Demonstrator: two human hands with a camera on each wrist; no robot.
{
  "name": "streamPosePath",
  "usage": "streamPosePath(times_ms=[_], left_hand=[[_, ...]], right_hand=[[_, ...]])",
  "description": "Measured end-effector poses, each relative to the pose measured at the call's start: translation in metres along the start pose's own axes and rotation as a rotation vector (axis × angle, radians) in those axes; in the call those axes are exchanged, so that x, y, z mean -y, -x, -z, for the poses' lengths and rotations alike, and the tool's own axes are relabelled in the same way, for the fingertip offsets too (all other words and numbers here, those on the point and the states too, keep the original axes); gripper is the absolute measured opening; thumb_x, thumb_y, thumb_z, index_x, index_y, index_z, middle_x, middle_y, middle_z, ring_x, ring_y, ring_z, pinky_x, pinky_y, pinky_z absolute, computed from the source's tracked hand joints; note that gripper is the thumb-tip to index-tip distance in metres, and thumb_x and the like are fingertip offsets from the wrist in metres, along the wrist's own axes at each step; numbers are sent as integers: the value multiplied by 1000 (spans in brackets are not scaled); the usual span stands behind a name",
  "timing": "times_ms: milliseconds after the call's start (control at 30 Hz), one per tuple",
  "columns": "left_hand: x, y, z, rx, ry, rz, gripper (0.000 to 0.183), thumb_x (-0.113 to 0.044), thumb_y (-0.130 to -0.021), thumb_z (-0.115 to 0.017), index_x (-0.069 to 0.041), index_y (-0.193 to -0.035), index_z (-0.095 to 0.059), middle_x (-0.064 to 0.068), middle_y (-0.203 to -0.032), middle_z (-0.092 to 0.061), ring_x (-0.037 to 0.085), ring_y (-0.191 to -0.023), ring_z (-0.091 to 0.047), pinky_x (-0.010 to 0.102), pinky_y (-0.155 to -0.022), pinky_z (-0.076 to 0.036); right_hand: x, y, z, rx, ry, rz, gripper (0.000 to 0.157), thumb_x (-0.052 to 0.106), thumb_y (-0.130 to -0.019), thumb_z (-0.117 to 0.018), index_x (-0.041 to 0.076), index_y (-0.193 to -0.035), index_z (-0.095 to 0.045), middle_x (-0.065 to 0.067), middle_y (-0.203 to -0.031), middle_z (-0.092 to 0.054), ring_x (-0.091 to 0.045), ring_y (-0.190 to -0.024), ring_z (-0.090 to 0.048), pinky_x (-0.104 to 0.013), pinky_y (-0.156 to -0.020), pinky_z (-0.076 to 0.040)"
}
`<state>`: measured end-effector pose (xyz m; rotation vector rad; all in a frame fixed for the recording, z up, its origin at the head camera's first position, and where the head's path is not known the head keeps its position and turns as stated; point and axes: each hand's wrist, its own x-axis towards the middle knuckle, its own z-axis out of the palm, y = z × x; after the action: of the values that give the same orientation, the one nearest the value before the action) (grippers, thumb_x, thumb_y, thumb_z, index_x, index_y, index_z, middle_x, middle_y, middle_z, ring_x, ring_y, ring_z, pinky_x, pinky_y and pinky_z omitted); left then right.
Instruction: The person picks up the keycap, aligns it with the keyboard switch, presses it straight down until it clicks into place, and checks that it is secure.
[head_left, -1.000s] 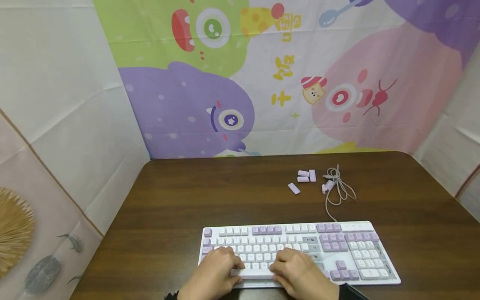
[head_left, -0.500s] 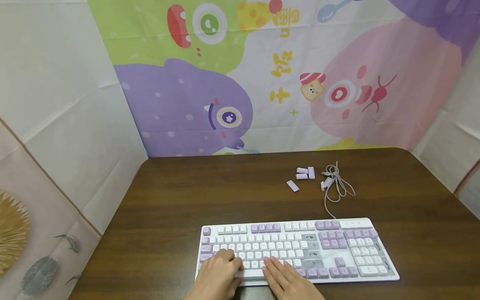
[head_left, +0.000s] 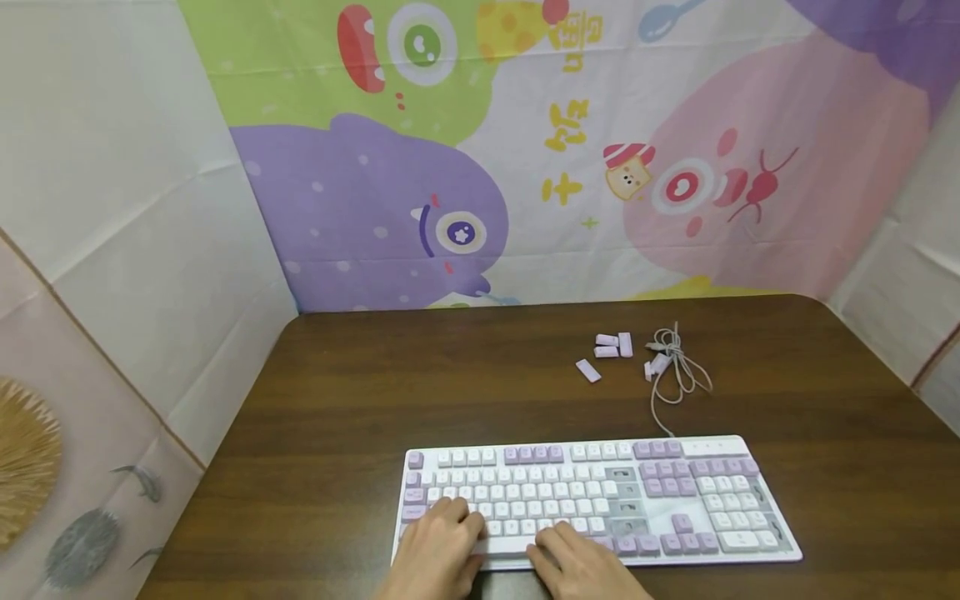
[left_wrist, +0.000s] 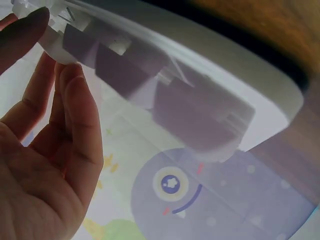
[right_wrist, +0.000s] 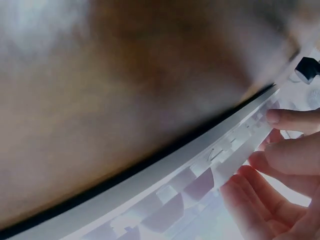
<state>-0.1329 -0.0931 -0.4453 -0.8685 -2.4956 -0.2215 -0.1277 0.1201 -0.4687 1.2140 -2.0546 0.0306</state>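
The white keyboard (head_left: 662, 510) in front of you is like a tray w/ keys in it: white letter keys (head_left: 517, 492) in the middle, lilac keys (head_left: 669, 479) mostly at the sides. Its grey spots (head_left: 628, 527) have no key in them: 4 in a column on the R side of the letters, 2 more at the R edge of the number keys (head_left: 731, 504).

The space bar (head_left: 504, 546) lies in the bottom row, b/w your two hands, its long side along the near edge of the keyboard. Your left hand (head_left: 438, 546) is at its left end, fingers bent; in the left wrist view thumb and fingers are clamped on this end, thumb on the near side. Your right hand (head_left: 581, 567) is at the right end, fingers bent & fingertips touching the bar; if the thumb also pinches it, I cannot tell. A thin wire (right_wrist: 216, 154) shows next to the bar in the right wrist view.

Farther from you on the brown table (head_left: 420, 383), well apart from your hands, are 4 loose lilac keys (head_left: 588, 371), 3 of them close together. Just R of them is the tied cable (head_left: 684, 371), w/ 2 more small lilac pcs (head_left: 660, 363) beside its loops.
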Motion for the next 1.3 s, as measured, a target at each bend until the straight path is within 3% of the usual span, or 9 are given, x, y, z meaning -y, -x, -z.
streamPosePath(times_ms=[200, 333, 500, 667, 1000, 1133, 1300], left_hand=[[-8, -1, -8, -160, -96, -78, 21, -19, -50, -78, -20, -61, -60, -6, -65, -50, 9, -61, -47, 19, -48, -38], [-12, -2, -12, -197, -141, -90, 16, -11, -49, -69, -19, -57, -57, -5, -62, -49, 9, -58, -46, 20, -44, -34], [-14, -3, -12, -180, -149, -63, 19, -10, -48, -70, -18, -54, -54, -5, -60, -47, 10, -57, -47, 22, -40, -32], [-16, -3, -10, -147, -159, -68, 22, -12, -46, -74, -18, -55, -55, -5, -60, -48, 9, -55, -49, 22, -38, -32], [-17, -2, -7, -66, -160, -106, 20, -13, -45, -75, -17, -57, -59, -5, -62, -49, 10, -57, -48, 21, -38, -34], [-15, -6, -4, -55, -122, -90, 18, -12, -48, -76, -20, -53, -61, -6, -58, -49, 9, -54, -49, 22, -39, -35], [-8, -11, 0, 11, 9, -55, 17, -15, -53, -78, -25, -55, -64, -10, -56, -50, 7, -54, -52, 21, -45, -37]], right_hand=[[-2, -4, 2, -3, 11, 12, 31, 38, -77, -53, 10, -82, -64, 2, -79, -51, -9, -70, -45, -16, -61, -40], [-2, -7, 2, -6, 10, 4, 22, 31, -71, -55, 12, -78, -65, 3, -76, -50, -8, -67, -44, -14, -55, -39], [-4, -12, 3, -13, -35, -94, 6, 13, -64, -58, 15, -67, -63, 5, -70, -49, -7, -62, -44, -13, -46, -35], [-4, -14, 4, -15, -72, -177, 12, 6, -56, -63, 16, -62, -64, 6, -68, -50, -7, -59, -43, -13, -45, -33], [-3, -14, 4, -18, -80, -190, 14, 5, -52, -67, 18, -57, -62, 7, -63, -47, -6, -56, -41, -12, -43, -31], [-7, -16, 5, 1, -109, -199, 22, 3, -48, -70, 20, -55, -59, 9, -62, -43, -5, -55, -40, -13, -43, -30], [-12, -17, 5, 27, -185, -225, 25, 3, -49, -73, 23, -55, -59, 10, -63, -42, -3, -55, -41, -12, -45, -29]])
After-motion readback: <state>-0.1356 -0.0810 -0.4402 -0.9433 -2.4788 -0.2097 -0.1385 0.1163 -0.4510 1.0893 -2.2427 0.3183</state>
